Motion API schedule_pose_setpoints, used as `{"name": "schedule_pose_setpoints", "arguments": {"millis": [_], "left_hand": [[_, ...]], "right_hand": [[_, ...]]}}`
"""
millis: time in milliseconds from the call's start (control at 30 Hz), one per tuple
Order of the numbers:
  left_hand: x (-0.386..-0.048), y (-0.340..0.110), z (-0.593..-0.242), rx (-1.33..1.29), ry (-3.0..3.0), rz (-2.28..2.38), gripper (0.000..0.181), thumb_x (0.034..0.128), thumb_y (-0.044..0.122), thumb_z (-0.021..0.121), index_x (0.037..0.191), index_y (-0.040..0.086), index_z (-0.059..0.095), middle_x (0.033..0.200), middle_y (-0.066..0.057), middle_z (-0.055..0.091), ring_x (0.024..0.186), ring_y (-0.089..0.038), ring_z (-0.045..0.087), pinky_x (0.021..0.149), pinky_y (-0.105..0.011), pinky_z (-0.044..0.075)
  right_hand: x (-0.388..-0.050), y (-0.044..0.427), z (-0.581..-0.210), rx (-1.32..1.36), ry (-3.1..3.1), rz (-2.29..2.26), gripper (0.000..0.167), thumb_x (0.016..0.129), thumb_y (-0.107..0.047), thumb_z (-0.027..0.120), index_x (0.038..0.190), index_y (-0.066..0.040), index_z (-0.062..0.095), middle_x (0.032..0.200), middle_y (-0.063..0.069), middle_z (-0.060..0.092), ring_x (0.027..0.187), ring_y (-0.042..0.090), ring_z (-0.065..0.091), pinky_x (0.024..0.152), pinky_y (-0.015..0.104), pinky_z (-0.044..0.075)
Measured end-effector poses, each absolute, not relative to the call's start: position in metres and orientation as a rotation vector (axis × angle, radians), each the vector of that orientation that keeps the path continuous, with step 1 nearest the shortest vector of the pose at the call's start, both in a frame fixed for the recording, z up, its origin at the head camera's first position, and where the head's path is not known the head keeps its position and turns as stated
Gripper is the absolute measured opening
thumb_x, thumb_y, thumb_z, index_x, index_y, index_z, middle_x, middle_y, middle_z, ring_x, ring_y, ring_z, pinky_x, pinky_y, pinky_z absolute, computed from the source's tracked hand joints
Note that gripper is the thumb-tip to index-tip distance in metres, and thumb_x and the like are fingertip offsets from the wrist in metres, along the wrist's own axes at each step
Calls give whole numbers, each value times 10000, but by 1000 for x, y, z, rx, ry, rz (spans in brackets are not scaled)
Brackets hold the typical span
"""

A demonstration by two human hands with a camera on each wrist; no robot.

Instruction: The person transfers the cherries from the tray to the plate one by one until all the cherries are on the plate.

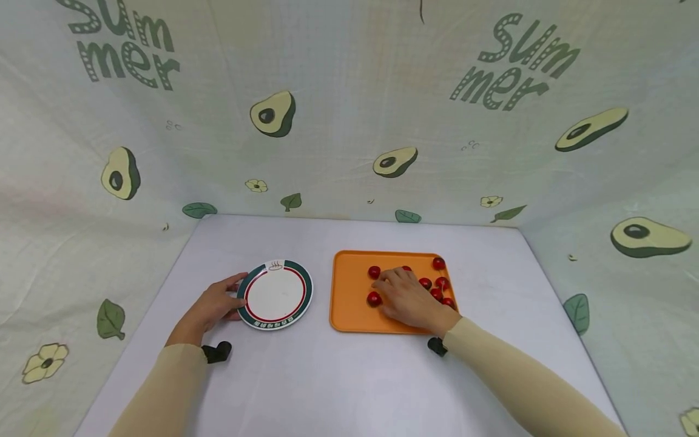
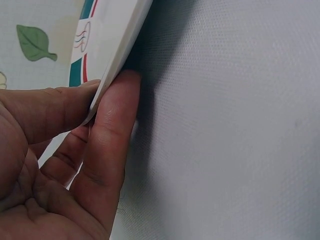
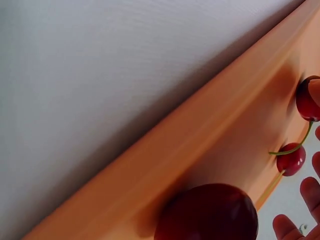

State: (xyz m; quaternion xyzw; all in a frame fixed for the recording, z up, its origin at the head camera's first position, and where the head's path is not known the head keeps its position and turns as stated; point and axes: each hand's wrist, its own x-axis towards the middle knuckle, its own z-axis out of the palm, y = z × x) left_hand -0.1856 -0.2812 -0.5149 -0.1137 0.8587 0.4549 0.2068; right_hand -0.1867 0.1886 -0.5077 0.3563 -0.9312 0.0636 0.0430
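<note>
In the head view my left hand [image 1: 219,300] pinches the left rim of a round white plate [image 1: 273,295] with a green and red border. The left wrist view shows the thumb on top of the plate [image 2: 112,45] and a finger under its edge, tilted in that view. Over an orange tray [image 1: 349,318], my right hand [image 1: 406,297] reaches among several red cherries [image 1: 374,298]. In the right wrist view, a fingertip overlaps one cherry [image 3: 306,100] at the right edge, while the other fingers [image 3: 310,192] are spread apart from it. A large cherry [image 3: 207,215] is nearer that camera.
More cherries [image 1: 438,263] lie toward the tray's right side, some partly behind the right hand. Both plate and tray are on a white table [image 1: 306,382]. A cloth [image 1: 338,73] printed with avocados and leaves hangs behind and at the sides.
</note>
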Motion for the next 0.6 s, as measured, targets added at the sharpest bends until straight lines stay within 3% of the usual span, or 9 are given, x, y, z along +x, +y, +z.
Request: {"name": "schedule_pose_setpoints", "arguments": {"millis": [200,600], "left_hand": [[-184,-281,-514,-323,2356,1332,797,969,22,695,1663,157,327,1559,-284,352,900,-210,613,695,-264,559],[-184,-281,-515,-323,2339,1360,798,969,13,692,1663,161,327,1545,-280,350,904,-206,621,697,-266,572]], "right_hand": [[-190,185,-508,1126,-2865,191,374,978,-348,739,1304,-166,709,1335,85,619,1211,291,517,1053,518,474],[-192,183,-509,1091,-2876,177,364,949,-383,773,1219,-144,726,1285,80,605,1182,279,505,1045,496,471]]}}
